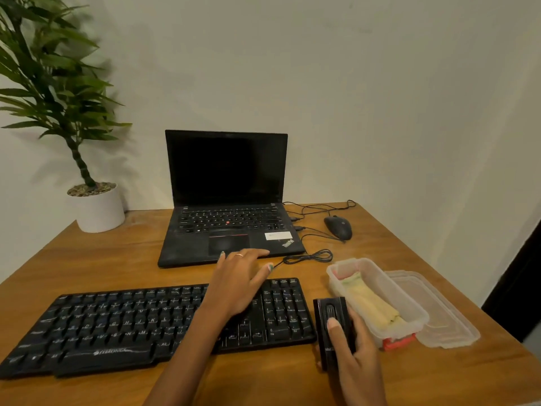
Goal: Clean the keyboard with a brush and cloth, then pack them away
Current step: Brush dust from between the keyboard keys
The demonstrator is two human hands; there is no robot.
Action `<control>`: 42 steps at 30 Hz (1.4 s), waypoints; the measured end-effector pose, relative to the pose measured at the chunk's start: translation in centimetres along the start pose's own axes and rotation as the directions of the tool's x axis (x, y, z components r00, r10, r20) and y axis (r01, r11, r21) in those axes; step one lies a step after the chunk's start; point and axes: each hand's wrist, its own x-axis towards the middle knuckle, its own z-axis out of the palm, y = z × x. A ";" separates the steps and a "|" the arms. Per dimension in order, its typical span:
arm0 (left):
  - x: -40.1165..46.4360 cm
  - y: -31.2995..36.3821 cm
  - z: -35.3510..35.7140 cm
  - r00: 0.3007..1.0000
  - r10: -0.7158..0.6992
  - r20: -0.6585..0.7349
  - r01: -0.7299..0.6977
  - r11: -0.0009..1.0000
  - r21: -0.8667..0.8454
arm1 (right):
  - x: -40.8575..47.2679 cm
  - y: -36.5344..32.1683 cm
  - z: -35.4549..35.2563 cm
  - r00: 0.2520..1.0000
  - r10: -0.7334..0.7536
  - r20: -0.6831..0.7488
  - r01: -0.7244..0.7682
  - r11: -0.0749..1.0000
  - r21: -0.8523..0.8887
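A black keyboard lies across the front of the wooden table. My left hand is over its right part with fingers straight and spread, the fingertips reaching past its far edge toward the laptop. Just right of the keyboard, my right hand grips a black rectangular brush, with the thumb on its top face by a ridged slider. No bristles show. A folded yellow cloth lies inside a clear plastic box to the right of the brush.
The box's clear lid lies beside it near the table's right edge. An open black laptop stands behind the keyboard, with cables and a black mouse to its right. A potted plant stands at the back left.
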 end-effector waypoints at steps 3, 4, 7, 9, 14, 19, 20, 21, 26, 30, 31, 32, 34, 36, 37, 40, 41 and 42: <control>1.3 0.0 0.3 1.000 0.026 0.010 -0.025 0.998 -0.066 | 0.3 0.2 0.8 0.993 -0.074 -0.088 0.068 0.995 -0.068; 1.5 0.1 0.4 0.999 0.050 0.002 -0.049 0.995 -0.083 | 0.4 0.4 0.9 0.991 -0.090 -0.103 0.082 0.994 -0.074; 1.0 0.3 0.9 0.985 0.148 -0.088 -0.159 0.978 -0.133 | 1.1 0.8 1.2 0.982 -0.118 -0.147 0.107 0.991 -0.083; 0.3 0.7 1.2 0.970 0.203 -0.134 -0.221 0.965 -0.141 | 1.5 0.5 1.4 0.976 -0.127 -0.176 0.117 0.991 -0.070; -1.0 2.1 2.1 0.951 0.291 -0.106 -0.304 0.941 -0.150 | 1.7 0.8 1.7 0.965 -0.137 -0.225 0.123 0.990 -0.073; -2.1 4.1 2.8 0.962 0.268 -0.059 -0.266 0.858 -0.440 | 1.8 0.7 1.6 0.967 -0.186 -0.174 0.180 0.982 -0.050; -2.2 4.4 2.8 0.968 0.249 -0.046 -0.238 0.832 -0.502 | 1.8 0.7 1.7 0.968 -0.193 -0.161 0.188 0.981 -0.043; -2.2 4.5 2.9 0.974 0.226 -0.034 -0.207 0.808 -0.552 | 1.7 0.7 1.6 0.968 -0.197 -0.152 0.194 0.980 -0.035; -2.0 4.4 3.1 0.977 0.197 0.075 -0.085 0.695 -0.714 | 1.2 0.4 1.4 0.968 -0.223 -0.112 0.224 0.974 -0.004; -1.9 4.5 2.4 0.978 0.189 0.090 -0.057 0.655 -0.753 | 0.7 0.1 1.2 0.965 -0.259 -0.047 0.260 0.965 0.014; -1.8 4.4 2.4 0.979 0.183 0.090 -0.053 0.655 -0.754 | 0.7 0.1 1.2 0.965 -0.261 -0.025 0.261 0.965 0.008; -1.8 4.3 2.4 0.979 0.184 0.089 -0.054 0.651 -0.757 | 0.7 0.2 1.2 0.967 -0.255 -0.011 0.255 0.967 0.002; -1.9 4.2 2.7 0.978 0.189 0.094 -0.050 0.641 -0.766 | 0.8 0.3 1.2 0.972 -0.235 -0.018 0.234 0.972 -0.021; -1.9 4.1 2.9 0.978 0.182 0.100 -0.036 0.620 -0.784 | 1.0 0.4 1.3 0.978 -0.204 -0.036 0.203 0.979 -0.030; -1.9 4.1 3.0 0.979 0.180 0.094 -0.036 0.607 -0.794 | 1.2 0.5 1.3 0.980 -0.193 -0.044 0.191 0.981 -0.033; -1.8 4.0 3.4 0.981 0.172 0.084 -0.030 0.573 -0.819 | 1.3 0.4 1.4 0.986 -0.160 -0.042 0.160 0.987 -0.022; -1.7 3.9 3.5 0.983 0.162 0.081 -0.027 0.572 -0.820 | 1.3 0.3 1.4 0.988 -0.148 -0.035 0.148 0.989 -0.012; -1.7 3.7 3.6 0.984 0.157 0.081 -0.025 0.579 -0.815 | 1.3 0.3 1.4 0.990 -0.135 -0.035 0.135 0.991 -0.004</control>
